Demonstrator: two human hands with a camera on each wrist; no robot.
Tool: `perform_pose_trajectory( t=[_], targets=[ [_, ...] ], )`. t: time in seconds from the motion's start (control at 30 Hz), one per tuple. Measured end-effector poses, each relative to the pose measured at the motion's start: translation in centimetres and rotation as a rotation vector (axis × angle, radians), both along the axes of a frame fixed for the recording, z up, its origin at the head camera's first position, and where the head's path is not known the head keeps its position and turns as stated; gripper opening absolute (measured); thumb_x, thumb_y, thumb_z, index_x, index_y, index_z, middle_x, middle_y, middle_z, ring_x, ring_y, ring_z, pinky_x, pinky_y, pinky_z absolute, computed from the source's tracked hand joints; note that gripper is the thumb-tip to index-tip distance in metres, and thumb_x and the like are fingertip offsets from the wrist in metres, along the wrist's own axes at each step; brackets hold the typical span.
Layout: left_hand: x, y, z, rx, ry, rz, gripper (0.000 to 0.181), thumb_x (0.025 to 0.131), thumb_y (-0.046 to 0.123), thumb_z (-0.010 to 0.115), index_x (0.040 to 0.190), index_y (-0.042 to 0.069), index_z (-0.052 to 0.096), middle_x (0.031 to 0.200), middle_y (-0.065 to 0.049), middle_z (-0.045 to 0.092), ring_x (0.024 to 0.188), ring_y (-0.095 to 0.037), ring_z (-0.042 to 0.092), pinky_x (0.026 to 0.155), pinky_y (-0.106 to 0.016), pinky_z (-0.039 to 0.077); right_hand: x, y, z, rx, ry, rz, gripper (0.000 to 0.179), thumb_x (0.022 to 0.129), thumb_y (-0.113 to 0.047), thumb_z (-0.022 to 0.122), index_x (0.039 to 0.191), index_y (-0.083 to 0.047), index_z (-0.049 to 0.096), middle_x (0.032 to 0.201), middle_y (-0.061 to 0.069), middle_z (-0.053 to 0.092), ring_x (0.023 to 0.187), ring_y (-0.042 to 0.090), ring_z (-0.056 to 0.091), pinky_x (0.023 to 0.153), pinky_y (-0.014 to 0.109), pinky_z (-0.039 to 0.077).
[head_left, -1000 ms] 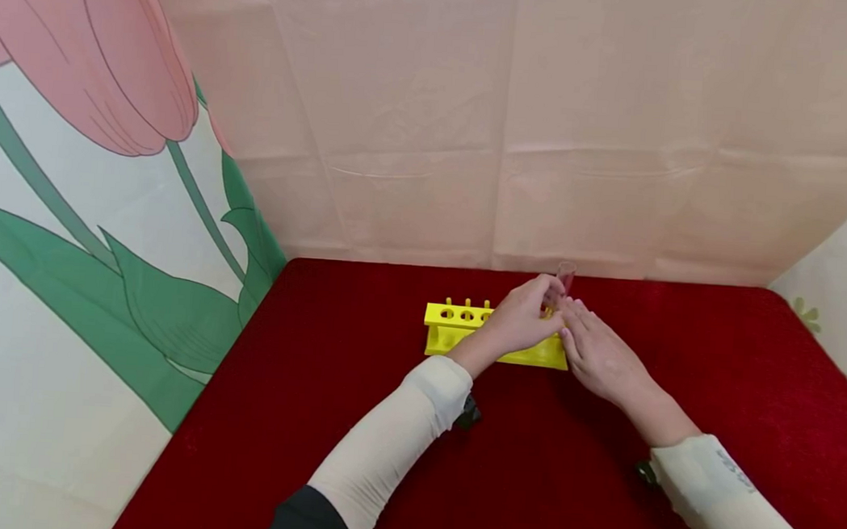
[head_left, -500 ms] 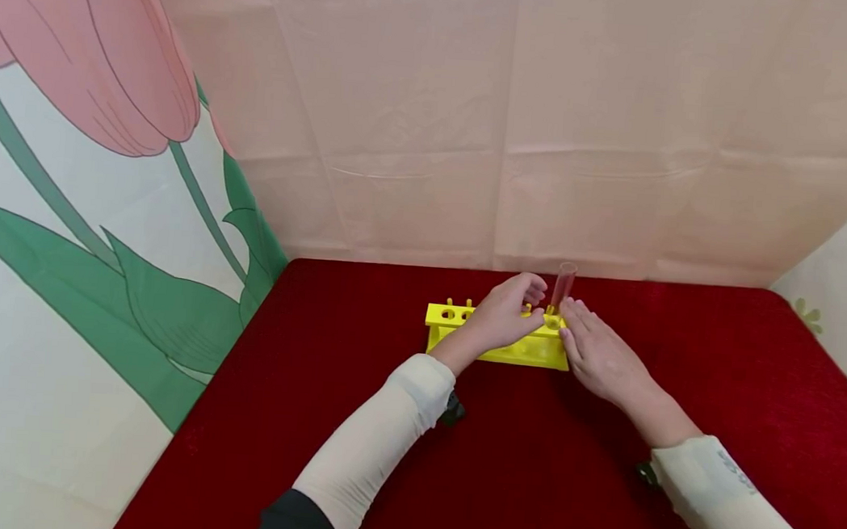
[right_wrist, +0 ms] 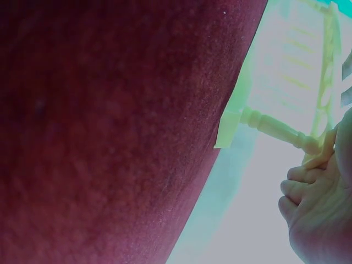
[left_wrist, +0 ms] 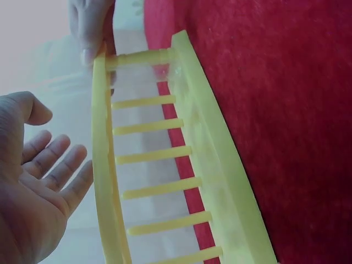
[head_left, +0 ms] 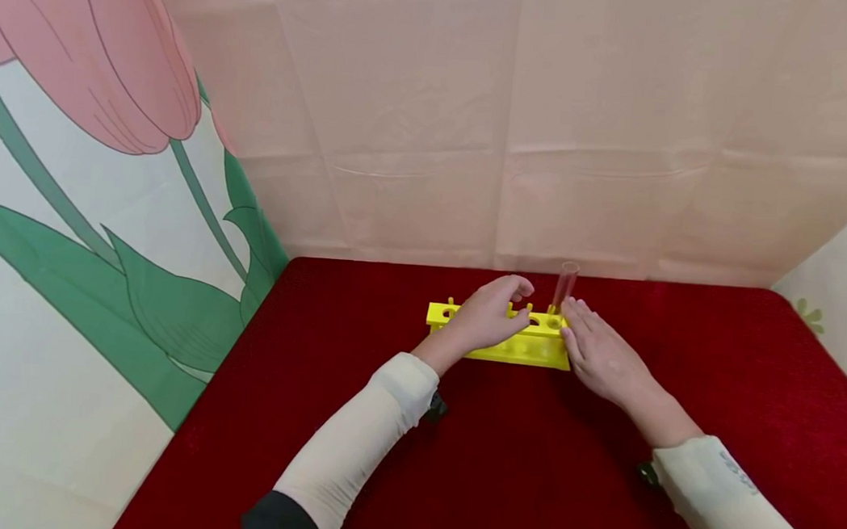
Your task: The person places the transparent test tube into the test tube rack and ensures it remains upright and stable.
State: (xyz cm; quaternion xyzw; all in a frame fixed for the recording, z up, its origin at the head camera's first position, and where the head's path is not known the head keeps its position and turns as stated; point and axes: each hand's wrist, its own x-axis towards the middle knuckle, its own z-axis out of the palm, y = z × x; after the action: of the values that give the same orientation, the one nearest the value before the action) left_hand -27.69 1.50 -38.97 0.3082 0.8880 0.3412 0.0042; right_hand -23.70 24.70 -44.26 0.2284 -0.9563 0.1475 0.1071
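A yellow test tube rack (head_left: 523, 347) stands near the table's far side. In its rightmost hole sits a clear test tube (head_left: 565, 284), upright with its mouth above the top plate. My left hand (head_left: 489, 311) hovers over the middle of the rack, holding nothing. In the left wrist view, that hand's fingers (left_wrist: 58, 159) are loosely bent beside the top plate. My right hand (head_left: 607, 357) lies against the rack's right end with straight fingers. In the right wrist view, the right hand (right_wrist: 319, 203) touches the corner of the top plate, beside the end post (right_wrist: 278, 130).
Dark red cloth covers the table (head_left: 527, 481). A pinkish cloth backdrop (head_left: 417, 135) hangs behind it, and a tulip-printed cloth (head_left: 106, 221) hangs at the left. Pegs (left_wrist: 157, 157) link the rack's top plate and base.
My left hand has drawn away from the test tube and moved left over the rack, uncovering the tube and the right-hand holes. My right hand stays at the rack's end.
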Motion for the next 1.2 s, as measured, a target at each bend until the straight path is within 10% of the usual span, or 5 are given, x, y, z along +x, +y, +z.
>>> perform_pose_trajectory(
  t=[1.2],
  targets=[
    [0.9,-8.2,-1.2,-0.287,0.172,0.136,0.058,0.100,0.039,0.056,0.153,0.016,0.044,0.159,-0.001,0.042,0.147,-0.021,0.038,0.118,-0.042,0.034,0.0,0.4,0.2,0.074,0.001,-0.015,0.058,0.107,-0.021,0.047,0.153,0.011,0.030,0.158,0.030,0.031,0.148,0.045,0.027,0.119,0.057,0.026]
  ],
)
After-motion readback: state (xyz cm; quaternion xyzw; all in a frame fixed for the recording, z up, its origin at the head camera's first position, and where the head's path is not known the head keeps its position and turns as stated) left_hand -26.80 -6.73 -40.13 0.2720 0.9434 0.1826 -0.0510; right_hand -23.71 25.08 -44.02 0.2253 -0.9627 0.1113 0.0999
